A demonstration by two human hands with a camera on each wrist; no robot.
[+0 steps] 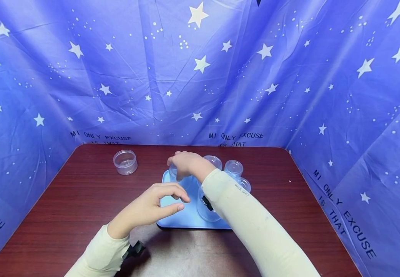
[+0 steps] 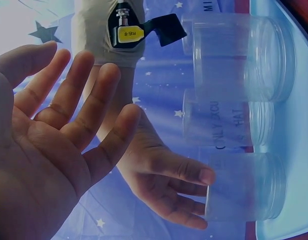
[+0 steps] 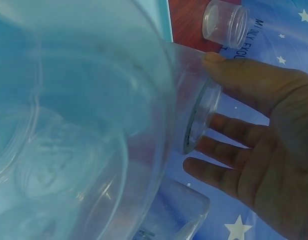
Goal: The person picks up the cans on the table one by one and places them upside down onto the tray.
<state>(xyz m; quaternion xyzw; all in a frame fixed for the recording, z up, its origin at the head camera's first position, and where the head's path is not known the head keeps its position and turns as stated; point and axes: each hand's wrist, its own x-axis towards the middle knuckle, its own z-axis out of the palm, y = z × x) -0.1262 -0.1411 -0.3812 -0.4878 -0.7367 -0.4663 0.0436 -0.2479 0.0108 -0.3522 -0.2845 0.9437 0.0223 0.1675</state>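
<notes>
My right hand [image 1: 191, 163] reaches across a light blue tray [image 1: 172, 222] to a clear plastic jar [image 2: 244, 187] near its left back corner. In the right wrist view, thumb and fingers are spread at the jar's upper end, the thumb overlapping its side and one fingertip apart from it. The jar stands with its ridged band down at the tray. My left hand [image 1: 151, 206] hovers over the tray's left front, palm inward, fingers loosely bent with nothing in them. A bigger clear jar [image 1: 208, 214] stands on the tray, partly hidden by the right sleeve.
Further clear containers, including a small one [image 1: 233, 167] and another [image 1: 244, 185], stand on the tray's right side. A low clear jar [image 1: 125, 163] sits on the dark red wooden table [image 1: 82, 200] at the back left. Blue star-printed cloth [image 1: 172, 77] hangs around the table.
</notes>
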